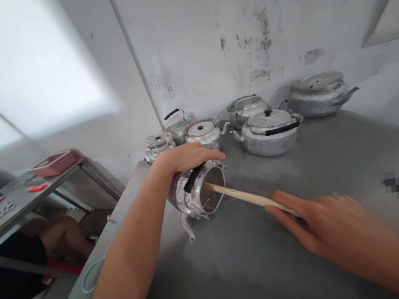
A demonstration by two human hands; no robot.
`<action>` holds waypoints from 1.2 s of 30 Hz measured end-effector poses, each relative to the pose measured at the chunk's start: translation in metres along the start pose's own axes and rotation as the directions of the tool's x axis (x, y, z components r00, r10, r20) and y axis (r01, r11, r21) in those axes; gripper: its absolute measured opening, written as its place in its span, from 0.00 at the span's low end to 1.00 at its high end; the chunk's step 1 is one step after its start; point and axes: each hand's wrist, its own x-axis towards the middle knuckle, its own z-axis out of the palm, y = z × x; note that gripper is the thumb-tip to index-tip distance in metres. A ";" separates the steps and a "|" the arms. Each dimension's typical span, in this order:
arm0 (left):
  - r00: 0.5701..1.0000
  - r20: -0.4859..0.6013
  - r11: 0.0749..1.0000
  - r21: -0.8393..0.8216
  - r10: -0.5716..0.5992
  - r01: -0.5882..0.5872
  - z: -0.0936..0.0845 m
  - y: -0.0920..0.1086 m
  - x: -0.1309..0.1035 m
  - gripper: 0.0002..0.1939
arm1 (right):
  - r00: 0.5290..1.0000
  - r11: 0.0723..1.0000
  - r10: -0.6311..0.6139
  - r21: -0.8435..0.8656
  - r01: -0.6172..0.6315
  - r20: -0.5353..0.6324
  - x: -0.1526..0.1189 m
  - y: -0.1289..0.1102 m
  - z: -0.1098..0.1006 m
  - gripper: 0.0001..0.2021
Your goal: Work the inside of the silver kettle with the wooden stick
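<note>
A dented silver kettle (pixel 182 202) lies tipped on its side on the grey table, its open mouth facing right and its spout hanging down toward the tabletop. My left hand (pixel 193 155) holds it from above, fingers stretched over its upper side near the black handle grip (pixel 193 178). A pale wooden stick (pixel 247 196) is gripped in my right hand (pixel 325 223), between thumb and fingers. Its far end reaches into the kettle's mouth, so the tip is partly hidden inside. No lid sits on this kettle.
Several silver kettles stand behind, including a wide lidded one (pixel 271 135) and a large one (pixel 319 95) by the wall. At left, another table holds a pink basket (pixel 54 164) and scissors (pixel 3 211); a person sits below. A teal loop (pixel 87 278) lies near my table's left edge.
</note>
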 end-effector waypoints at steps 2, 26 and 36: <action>1.000 -0.008 1.000 0.014 0.000 0.000 0.000 0.001 0.000 0.26 | 1.000 1.000 0.001 -0.011 -0.001 0.004 0.000 0.000 0.000 0.18; 1.000 -0.002 0.999 -0.029 -0.015 0.015 0.000 0.003 0.001 0.26 | 1.000 0.995 0.002 -0.099 0.000 0.017 0.000 0.000 -0.001 0.17; 0.999 -0.015 0.997 -0.069 -0.049 0.048 0.001 0.004 -0.001 0.28 | 1.000 0.999 0.008 -0.044 -0.007 0.016 -0.002 0.000 -0.004 0.17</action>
